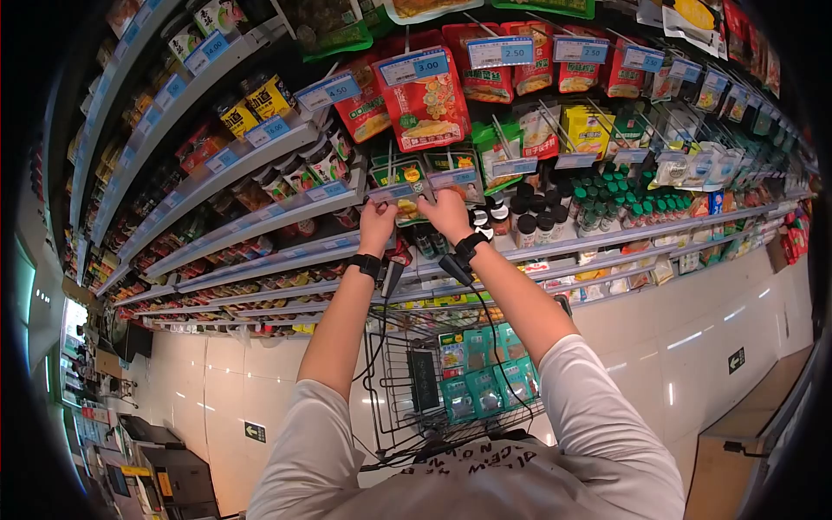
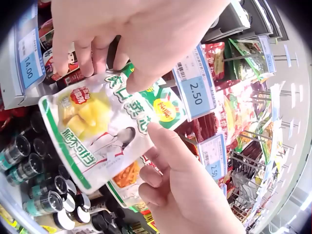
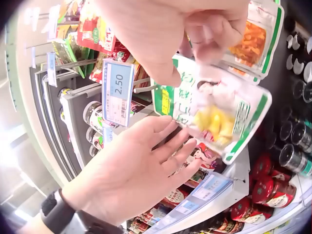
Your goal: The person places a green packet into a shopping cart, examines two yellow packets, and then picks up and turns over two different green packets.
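A white-and-green food packet (image 2: 92,122) with yellow pieces pictured on it hangs at the shelf hooks, tilted, between both hands. In the left wrist view my left hand (image 2: 129,29) lies along one edge of the packet, fingers fairly straight, thumb side touching it. My right hand (image 2: 187,183) pinches the opposite side near the hanging end, thumb on the front and other fingers curled. The right wrist view shows the same packet (image 3: 214,112), the right hand (image 3: 156,36) above it and the left hand (image 3: 131,170) below. From the head, the left hand (image 1: 376,227) and right hand (image 1: 448,215) are close together.
Price tags (image 1: 414,66) and red packets (image 1: 425,108) hang above. Jars (image 1: 325,165) line the left shelves; green-capped bottles (image 1: 598,208) stand right. Below, a wire cart (image 1: 390,381) holds several teal packets (image 1: 484,392). Another packet (image 3: 251,44) with orange pieces pictured hangs beside the held one.
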The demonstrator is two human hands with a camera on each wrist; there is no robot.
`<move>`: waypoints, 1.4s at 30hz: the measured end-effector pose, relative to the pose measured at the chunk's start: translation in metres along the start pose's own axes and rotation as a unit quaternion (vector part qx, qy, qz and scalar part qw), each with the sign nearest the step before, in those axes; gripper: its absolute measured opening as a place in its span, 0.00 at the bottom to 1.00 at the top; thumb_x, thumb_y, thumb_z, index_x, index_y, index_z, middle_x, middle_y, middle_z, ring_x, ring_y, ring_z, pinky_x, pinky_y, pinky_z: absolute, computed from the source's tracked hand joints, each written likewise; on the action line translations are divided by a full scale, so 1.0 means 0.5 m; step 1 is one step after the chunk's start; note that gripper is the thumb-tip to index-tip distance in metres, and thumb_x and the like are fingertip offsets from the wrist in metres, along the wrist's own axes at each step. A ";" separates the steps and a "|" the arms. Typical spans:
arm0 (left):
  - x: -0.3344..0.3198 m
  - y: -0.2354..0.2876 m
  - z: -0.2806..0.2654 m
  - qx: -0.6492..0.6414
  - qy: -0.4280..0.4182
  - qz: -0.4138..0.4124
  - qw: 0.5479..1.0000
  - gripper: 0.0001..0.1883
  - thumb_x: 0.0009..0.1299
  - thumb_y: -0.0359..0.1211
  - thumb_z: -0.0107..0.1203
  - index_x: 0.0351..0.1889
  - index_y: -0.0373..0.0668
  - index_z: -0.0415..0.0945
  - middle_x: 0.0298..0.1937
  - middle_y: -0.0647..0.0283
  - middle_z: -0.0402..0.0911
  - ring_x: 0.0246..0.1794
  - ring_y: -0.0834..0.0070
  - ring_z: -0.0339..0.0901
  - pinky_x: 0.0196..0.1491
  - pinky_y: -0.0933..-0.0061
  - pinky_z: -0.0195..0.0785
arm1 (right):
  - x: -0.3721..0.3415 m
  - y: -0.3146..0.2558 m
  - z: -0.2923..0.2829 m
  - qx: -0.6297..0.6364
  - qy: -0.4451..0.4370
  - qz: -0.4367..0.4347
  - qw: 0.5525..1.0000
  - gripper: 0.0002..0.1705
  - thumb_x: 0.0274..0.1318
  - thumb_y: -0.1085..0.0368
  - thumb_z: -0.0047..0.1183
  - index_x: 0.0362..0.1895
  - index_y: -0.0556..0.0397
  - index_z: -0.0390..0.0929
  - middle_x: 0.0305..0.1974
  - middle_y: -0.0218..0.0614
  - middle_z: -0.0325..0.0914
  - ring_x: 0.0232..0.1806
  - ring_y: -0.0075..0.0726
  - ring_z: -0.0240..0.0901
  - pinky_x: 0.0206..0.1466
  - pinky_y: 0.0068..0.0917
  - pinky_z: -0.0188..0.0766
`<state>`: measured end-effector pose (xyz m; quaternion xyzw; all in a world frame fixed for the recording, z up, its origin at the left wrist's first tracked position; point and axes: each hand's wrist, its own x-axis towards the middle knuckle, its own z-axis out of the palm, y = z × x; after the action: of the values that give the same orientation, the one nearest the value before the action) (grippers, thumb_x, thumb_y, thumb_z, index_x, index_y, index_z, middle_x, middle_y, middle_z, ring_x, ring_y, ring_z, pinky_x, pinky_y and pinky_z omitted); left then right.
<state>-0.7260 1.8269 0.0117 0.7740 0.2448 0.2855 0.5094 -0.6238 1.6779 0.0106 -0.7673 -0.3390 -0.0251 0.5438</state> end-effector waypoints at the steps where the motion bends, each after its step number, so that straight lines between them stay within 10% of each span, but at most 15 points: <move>1: -0.009 0.008 0.001 0.001 0.002 -0.002 1.000 0.25 0.62 0.29 0.58 0.56 0.31 0.65 0.45 0.61 0.78 0.44 0.77 0.75 0.48 0.77 0.66 | -0.006 -0.014 -0.018 -0.007 0.013 -0.005 1.000 0.26 0.46 0.48 0.58 0.27 0.64 0.78 0.26 0.55 0.77 0.34 0.58 0.76 0.38 0.46 0.72; 6: -0.072 0.050 -0.003 -0.113 -0.013 -0.045 0.992 0.19 0.68 0.35 0.58 0.51 0.34 0.68 0.42 0.64 0.77 0.40 0.80 0.77 0.40 0.81 0.69 | 0.011 0.002 -0.017 0.101 -0.070 -0.007 0.992 0.28 0.44 0.45 0.62 0.22 0.62 0.76 0.18 0.44 0.75 0.24 0.49 0.74 0.30 0.37 0.68; 10: -0.110 0.075 -0.007 -0.226 -0.060 -0.105 0.967 0.18 0.69 0.36 0.57 0.52 0.36 0.68 0.45 0.64 0.77 0.41 0.79 0.78 0.42 0.75 0.74 | -0.023 -0.039 -0.053 0.384 -0.212 0.113 0.891 0.21 0.52 0.62 0.62 0.49 0.57 0.74 0.42 0.32 0.79 0.40 0.24 0.76 0.43 0.25 0.72; 17: -0.232 0.111 -0.017 -0.316 -0.059 -0.154 0.934 0.20 0.70 0.36 0.55 0.56 0.39 0.66 0.51 0.62 0.77 0.47 0.73 0.79 0.48 0.71 0.74 | -0.138 -0.101 -0.096 0.388 -0.272 0.109 0.874 0.26 0.53 0.67 0.61 0.55 0.57 0.68 0.49 0.34 0.77 0.47 0.23 0.74 0.50 0.24 0.70; 21: -0.374 0.102 -0.032 -0.471 -0.195 -0.279 0.814 0.23 0.75 0.42 0.41 0.62 0.37 0.62 0.59 0.56 0.73 0.58 0.64 0.73 0.59 0.61 0.68 | -0.287 -0.089 -0.130 0.409 -0.261 0.172 0.857 0.27 0.50 0.69 0.63 0.55 0.57 0.69 0.48 0.34 0.77 0.49 0.25 0.74 0.52 0.24 0.70; 27: -0.593 0.109 -0.032 -0.320 -0.150 -0.331 0.875 0.18 0.72 0.30 0.47 0.59 0.39 0.66 0.56 0.59 0.75 0.55 0.70 0.75 0.56 0.66 0.70 | -0.521 -0.024 -0.164 0.287 -0.239 0.098 0.923 0.28 0.51 0.64 0.64 0.56 0.54 0.71 0.49 0.34 0.77 0.50 0.26 0.72 0.54 0.26 0.68; 32: -0.674 0.109 -0.054 -0.285 -0.113 -0.316 0.898 0.13 0.72 0.30 0.51 0.53 0.38 0.72 0.51 0.64 0.79 0.48 0.77 0.77 0.48 0.75 0.70 | -0.583 -0.052 -0.231 0.394 -0.220 0.256 0.855 0.26 0.53 0.68 0.61 0.57 0.54 0.69 0.49 0.31 0.77 0.51 0.24 0.72 0.54 0.25 0.68; 42: -0.705 0.231 -0.071 -0.271 -0.152 -0.232 0.922 0.16 0.71 0.31 0.52 0.55 0.37 0.70 0.50 0.60 0.79 0.48 0.76 0.77 0.51 0.75 0.69 | -0.625 -0.126 -0.352 0.360 -0.122 0.220 0.899 0.23 0.55 0.66 0.60 0.53 0.57 0.69 0.46 0.31 0.78 0.45 0.21 0.74 0.48 0.22 0.71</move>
<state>-0.9932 1.5718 0.0624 0.5618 0.2505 0.0935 0.7829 -0.8407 1.3853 0.0063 -0.5716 -0.2112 0.3128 0.7286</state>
